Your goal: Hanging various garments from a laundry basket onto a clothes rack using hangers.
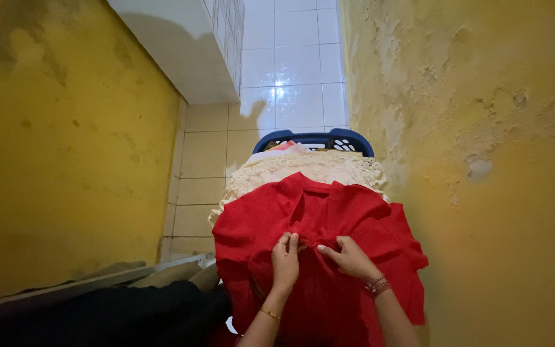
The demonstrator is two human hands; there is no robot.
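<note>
two hands are seen low in the view, both set on a red garment (329,218) that is draped over a heaped laundry basket. a fold of the red cloth is pinched by the left hand (285,257), fingers curled together, and the cloth just beside it is gripped by the right hand (349,256). beyond, cream lace fabric (303,170) is piled beneath the garment, and the blue basket (316,138) rim is seen against the tiled floor (290,71), between yellow walls (483,160).

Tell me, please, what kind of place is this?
Probably a narrow laundry corner of a home. A blue laundry basket is piled with clothes, both hands grip a red garment on top, and worn yellow walls meet a white tiled wall.
</note>
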